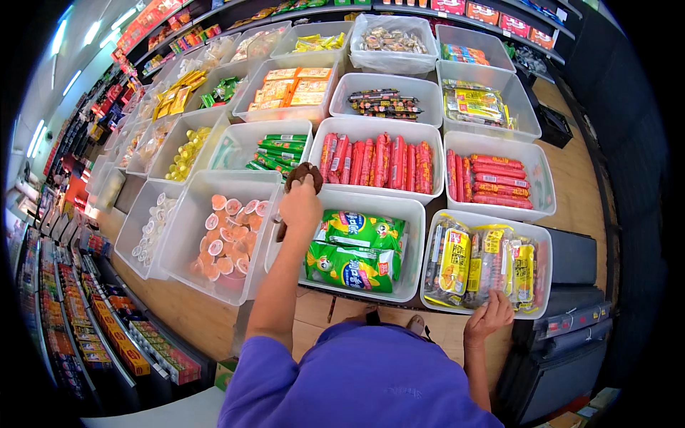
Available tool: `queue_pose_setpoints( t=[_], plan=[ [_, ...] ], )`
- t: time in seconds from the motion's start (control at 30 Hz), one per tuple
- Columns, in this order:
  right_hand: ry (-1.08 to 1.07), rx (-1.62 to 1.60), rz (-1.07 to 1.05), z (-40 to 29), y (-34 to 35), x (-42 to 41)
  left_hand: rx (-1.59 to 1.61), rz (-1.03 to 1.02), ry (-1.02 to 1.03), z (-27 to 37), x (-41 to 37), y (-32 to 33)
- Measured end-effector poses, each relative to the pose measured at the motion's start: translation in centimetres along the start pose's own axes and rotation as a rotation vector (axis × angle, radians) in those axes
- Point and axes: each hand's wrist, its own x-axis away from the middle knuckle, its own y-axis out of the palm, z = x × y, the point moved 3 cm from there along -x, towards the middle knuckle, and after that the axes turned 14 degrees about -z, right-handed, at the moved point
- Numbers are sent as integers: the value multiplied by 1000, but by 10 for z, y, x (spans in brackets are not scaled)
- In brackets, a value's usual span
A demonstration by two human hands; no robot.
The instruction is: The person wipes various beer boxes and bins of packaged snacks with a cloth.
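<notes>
My left hand (pixel 299 206) grips a bunched brown cloth (pixel 304 172) above the corner where several clear plastic bins meet. Beneath that arm stands a bin (pixel 416 257) with green snack packs (pixel 353 267) laid flat in two rows. Just left is a bin (pixel 179 257) of orange jelly cups (pixel 225 235). My right hand (pixel 489 315), fingers curled, is at the front rim of a bin (pixel 543 278) of yellow-labelled clear packs (pixel 455 262). Whether its fingertips pinch the rim or a pack cannot be told.
Behind are bins of red-wrapped sausages (pixel 380 160), green sticks (pixel 281 150), yellow jelly cups (pixel 188 152) and black-wrapped sticks (pixel 384 104). Dark panels (pixel 567 364) are stacked at the right. Stocked shelves (pixel 107 331) run along the left, and more shelves (pixel 471 15) line the back.
</notes>
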Motion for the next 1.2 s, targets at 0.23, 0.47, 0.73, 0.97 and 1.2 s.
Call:
queue_pose_setpoints(
  t=[0.23,0.47,0.73,0.97,1.2],
  plan=[
    [-47,-32,-2,1,-2,1,15,-124,219,76,24,17],
    [-40,-61,-47,-1,-6,0,284,-351,733,163,67,24],
    [-107,-242,-25,11,-26,4,783,-200,460,99,32,-17],
    [188,-70,283,98,-61,-20,176,58,-100,37,6,-13],
    [601,-614,184,152,-31,-15,89,-80,288,115,30,28]
  ],
)
